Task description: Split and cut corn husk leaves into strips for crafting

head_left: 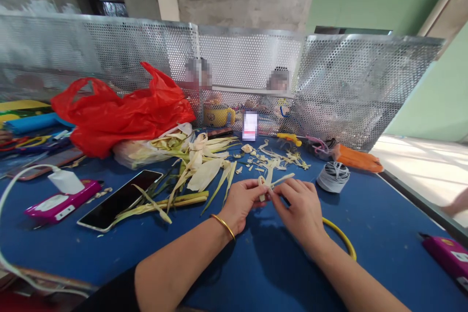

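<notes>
Pale strips of corn husk (269, 178) are folded together between my two hands, above the blue table. My left hand (242, 201), with a gold bangle at its wrist, pinches the folded strips between thumb and fingers. My right hand (299, 203) grips the same piece from the right side, its thumb and fingertips close to those of the left. One strip end sticks out over the right fingers. Just beyond the hands lie small husk scraps (278, 160). A heap of dry husks (206, 173) spreads to the left of them.
A phone (120, 200) and a purple power strip (66, 202) with a white charger lie left. Behind the husks is a red plastic bag (127, 117). A thread spool (333, 178) and an orange pouch (360, 158) stand right. A perforated metal screen (248, 53) borders the table; people sit beyond.
</notes>
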A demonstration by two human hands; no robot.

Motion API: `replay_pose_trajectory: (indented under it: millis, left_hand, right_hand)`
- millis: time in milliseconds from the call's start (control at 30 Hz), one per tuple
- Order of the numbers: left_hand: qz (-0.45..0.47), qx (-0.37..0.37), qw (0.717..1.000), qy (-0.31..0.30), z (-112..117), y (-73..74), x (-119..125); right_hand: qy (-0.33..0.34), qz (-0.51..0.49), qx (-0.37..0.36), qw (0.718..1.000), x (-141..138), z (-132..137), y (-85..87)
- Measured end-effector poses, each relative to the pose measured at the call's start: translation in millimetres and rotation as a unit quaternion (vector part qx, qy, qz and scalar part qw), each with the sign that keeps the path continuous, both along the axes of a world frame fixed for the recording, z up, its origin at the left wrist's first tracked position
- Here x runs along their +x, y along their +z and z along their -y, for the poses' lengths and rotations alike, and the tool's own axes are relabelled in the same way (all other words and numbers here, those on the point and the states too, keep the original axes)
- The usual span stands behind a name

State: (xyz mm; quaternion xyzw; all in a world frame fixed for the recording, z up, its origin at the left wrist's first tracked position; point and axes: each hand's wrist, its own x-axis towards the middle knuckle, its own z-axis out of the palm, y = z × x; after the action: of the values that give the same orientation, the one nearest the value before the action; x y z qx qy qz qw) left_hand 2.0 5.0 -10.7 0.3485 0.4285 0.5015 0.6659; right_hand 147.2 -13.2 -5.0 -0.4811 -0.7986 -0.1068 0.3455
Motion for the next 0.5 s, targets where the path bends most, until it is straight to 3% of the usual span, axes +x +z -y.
replay_pose_trajectory:
  millis: [100,167,267,367,433,500]
  left_hand:
    - [0.003,-0.001,1.0,0.02,-1,0.4,1]
    - [0.002,-0.009,0.999,0.035,-2,1.1,1]
    - [-0.013,-0.018,0.999,0.046,-4,2.1,-1]
    - [-0.032,-0.024,0.999,0.037,-4,2.0,-1]
    - [-0.041,-0.028,0.998,0.024,-2,1.9,-1]
    - [-0.049,-0.026,0.998,0.015,-1,2.4,-1]
  right_hand:
    - [0.033,-0.073,-0.056,0.995,-6,2,-3.7]
    - [0.045,-0.179,-0.154,0.971,-8,0,-6.7]
    - [0.037,-0.381,-0.301,0.873,-7,-8,-9.7]
    - [0.031,-0.524,-0.317,0.79,-4,-13,-8.8]
    - [0.039,-0.55,-0.291,0.782,-3,-14,-6.4]
    - [0.057,-0.52,-0.248,0.816,-3,-12,-3.8]
